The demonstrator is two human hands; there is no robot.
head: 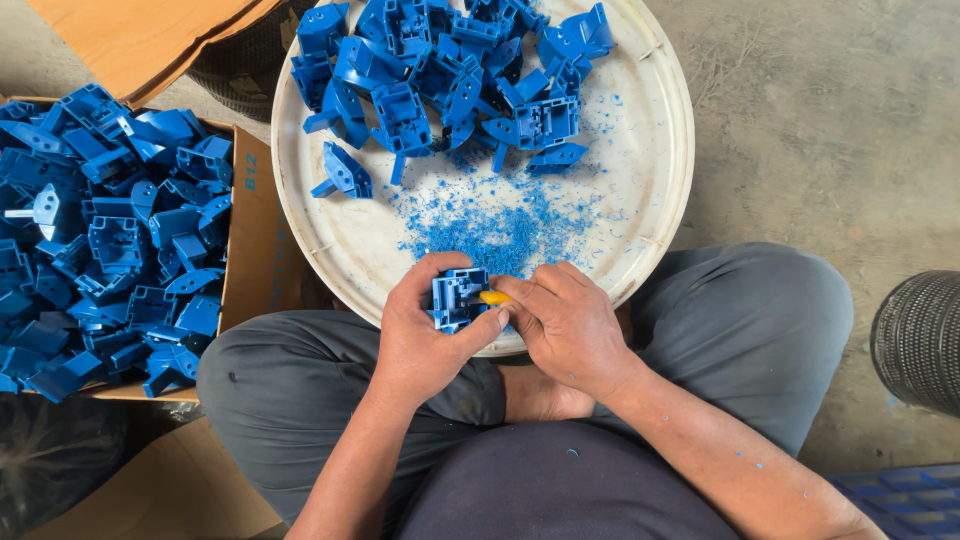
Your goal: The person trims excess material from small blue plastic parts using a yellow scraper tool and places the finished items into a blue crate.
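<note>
My left hand grips a blue moulded plastic part over the near rim of a round white tray. My right hand holds a small yellow-handled tool whose tip touches the part; the blade is hidden. A heap of the same blue parts lies at the far side of the tray, and blue shavings are scattered in its middle.
A cardboard box full of blue parts stands at my left. My knees in grey trousers flank the tray. A black ribbed container is at the right; concrete floor lies beyond. Flat cardboard lies at top left.
</note>
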